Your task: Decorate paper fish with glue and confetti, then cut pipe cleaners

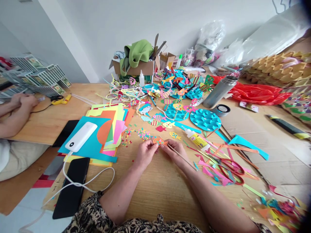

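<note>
Between my two hands, just above the table, is a small orange paper fish [159, 141] with coloured dots on it. My left hand [146, 151] pinches its left side between thumb and fingers. On the other side my right hand [174, 149] pinches the fish, and a thin stick [183, 157] also lies in that hand, pointing back toward my forearm. A pile of tiny paper dots [143, 134] is just beyond my left hand. Finished-looking paper fish lie further back, among them a yellow fish [175, 135] and a red fish [160, 128].
A glue bottle [197, 139], red-handled scissors [230, 171] and paper scraps lie right. Coloured paper sheets [84, 137], a power bank [84, 136] and a phone [71, 191] are left. A steel flask [220, 92] stands behind. Another person's hands [24, 100] rest at far left.
</note>
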